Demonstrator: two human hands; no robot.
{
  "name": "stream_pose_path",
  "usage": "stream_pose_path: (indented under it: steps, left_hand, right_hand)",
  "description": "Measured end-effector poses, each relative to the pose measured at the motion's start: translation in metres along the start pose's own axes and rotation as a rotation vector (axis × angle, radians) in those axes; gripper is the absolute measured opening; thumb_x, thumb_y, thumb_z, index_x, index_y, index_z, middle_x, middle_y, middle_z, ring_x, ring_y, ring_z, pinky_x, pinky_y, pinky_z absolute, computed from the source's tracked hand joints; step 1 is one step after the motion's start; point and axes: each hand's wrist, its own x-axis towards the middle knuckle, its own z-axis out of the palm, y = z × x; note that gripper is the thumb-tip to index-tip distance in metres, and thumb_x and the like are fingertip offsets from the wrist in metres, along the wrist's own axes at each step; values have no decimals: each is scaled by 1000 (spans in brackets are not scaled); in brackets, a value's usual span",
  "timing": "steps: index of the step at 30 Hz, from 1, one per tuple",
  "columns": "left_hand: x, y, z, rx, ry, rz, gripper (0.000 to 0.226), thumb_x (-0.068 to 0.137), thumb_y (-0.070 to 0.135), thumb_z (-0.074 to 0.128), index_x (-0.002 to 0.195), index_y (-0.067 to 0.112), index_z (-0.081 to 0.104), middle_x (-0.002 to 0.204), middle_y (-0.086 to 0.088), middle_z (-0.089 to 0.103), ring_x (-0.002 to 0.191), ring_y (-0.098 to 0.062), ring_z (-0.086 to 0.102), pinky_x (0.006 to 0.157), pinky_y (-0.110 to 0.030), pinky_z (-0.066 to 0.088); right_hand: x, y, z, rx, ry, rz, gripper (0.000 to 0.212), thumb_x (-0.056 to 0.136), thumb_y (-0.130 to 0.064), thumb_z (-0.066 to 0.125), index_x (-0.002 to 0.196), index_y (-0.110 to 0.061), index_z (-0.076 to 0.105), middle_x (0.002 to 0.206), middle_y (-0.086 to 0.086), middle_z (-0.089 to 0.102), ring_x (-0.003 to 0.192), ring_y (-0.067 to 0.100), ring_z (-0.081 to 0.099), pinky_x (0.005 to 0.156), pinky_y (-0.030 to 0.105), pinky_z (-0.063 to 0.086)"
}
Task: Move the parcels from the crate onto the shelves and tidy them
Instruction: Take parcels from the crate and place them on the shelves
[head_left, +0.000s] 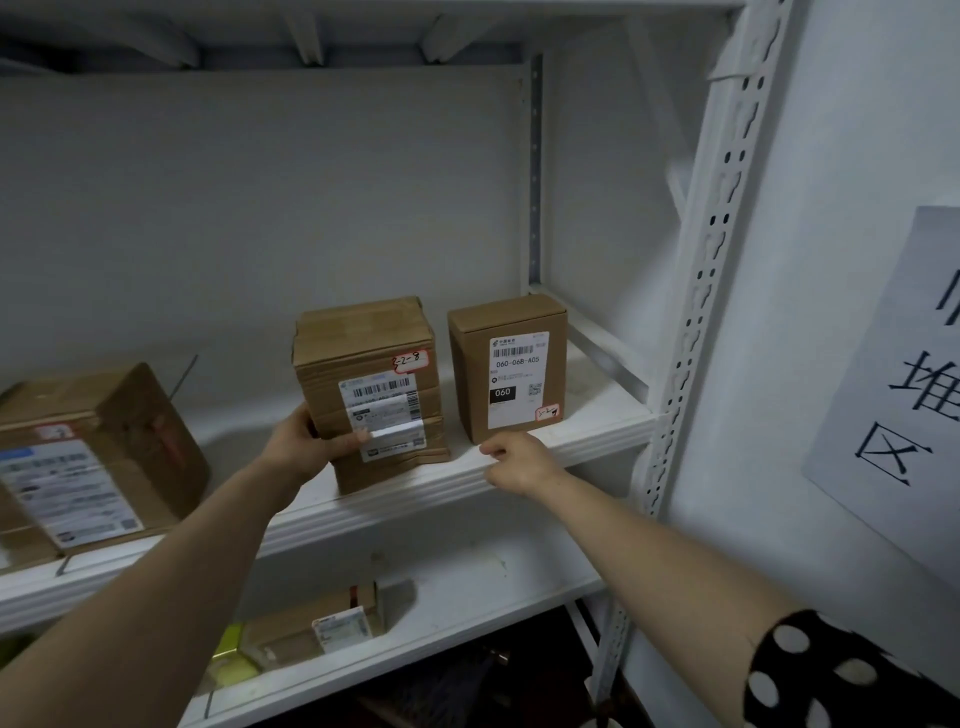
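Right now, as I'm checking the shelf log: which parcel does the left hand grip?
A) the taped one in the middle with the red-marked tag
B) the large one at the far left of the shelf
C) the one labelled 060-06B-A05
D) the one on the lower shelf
A: the left hand curls its fingers and thumb round the lower left corner of the taped middle parcel, while the 060-06B-A05 parcel stands apart to its right.

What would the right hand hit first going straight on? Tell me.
Most likely the brown box with the 060 label: the right hand is at the shelf edge just below its front bottom corner, pointing at it. Depth is unclear; it may touch that edge first.
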Motion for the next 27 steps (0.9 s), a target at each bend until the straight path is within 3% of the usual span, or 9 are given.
stream_pose_path:
  steps: [4, 7, 10, 12, 14, 17, 21, 24, 27]
  left_hand:
    - [-1, 2, -1, 3, -13, -9, 53, 71, 0, 78, 118, 11, 56, 109, -8, 66, 101, -29, 61, 78, -37, 50]
    - [-1, 2, -2, 12, -13, -6, 54, 71, 0, 78, 119, 11, 57, 111, -9, 66, 102, -29, 61, 77, -35, 51]
    - [-1, 2, -3, 20, -14, -3, 55, 72, 0, 78, 122, 9, 57, 113, -9, 66, 102, -28, 62, 76, -33, 51]
    - [-2, 4, -2, 20, -11, 2, 55, 72, 0, 78, 122, 9, 56, 112, -9, 66, 99, -26, 62, 73, -30, 51]
    - [-3, 4, -2, 16, -6, 2, 54, 72, -1, 78, 120, 10, 56, 111, -8, 65, 99, -26, 61, 74, -30, 51]
    - [-4, 7, -2, 11, -14, -3, 53, 72, 0, 78, 119, 12, 56, 108, -5, 65, 99, -24, 61, 72, -28, 51]
    - [-6, 8, -2, 15, -6, -21, 52, 71, 1, 79, 117, 13, 56, 106, -3, 65, 96, -21, 61, 69, -25, 51]
    - [-5, 7, -1, 23, 18, -12, 55, 71, 3, 80, 118, 17, 54, 106, -1, 64, 98, -21, 61, 77, -30, 52]
    - [-6, 10, 0, 12, 9, -6, 55, 72, 2, 79, 115, 21, 52, 103, 2, 61, 95, -16, 59, 76, -29, 52]
  right_hand:
    - [-1, -1, -6, 39, 20, -13, 41, 87, -4, 57, 128, -11, 59, 136, 5, 54, 126, 20, 49, 105, 24, 36]
    - [-3, -2, -16, 161, 296, -69, 24, 88, -4, 58, 106, -14, 70, 119, 4, 66, 113, 21, 58, 100, 27, 43]
    - [-8, -10, -41, 210, 564, -139, 20, 89, -6, 57, 85, -25, 63, 100, -3, 67, 97, 20, 63, 86, 38, 53]
    - [-7, -21, -60, 156, 649, -206, 20, 88, -4, 56, 87, -24, 58, 98, -6, 62, 94, 19, 62, 79, 41, 55]
    - [0, -33, -77, 59, 708, -291, 24, 82, -3, 59, 97, -22, 57, 107, -3, 57, 102, 19, 58, 86, 40, 52]
    - [18, -49, -97, -269, 599, -331, 63, 76, -6, 65, 134, -18, 43, 139, 4, 41, 134, 24, 33, 113, 41, 26]
    - [36, -74, -118, -716, 309, -266, 100, 77, -14, 70, 153, -15, 4, 161, 4, -1, 147, 22, -10, 117, 43, -7]
    - [53, -82, -122, -816, 143, -207, 108, 74, -21, 77, 153, -18, 3, 161, 4, 0, 147, 23, -12, 115, 46, -12]
    - [60, -86, -122, -833, 74, -192, 102, 67, -27, 82, 149, -24, 22, 154, 7, 26, 146, 28, 10, 117, 50, -4]
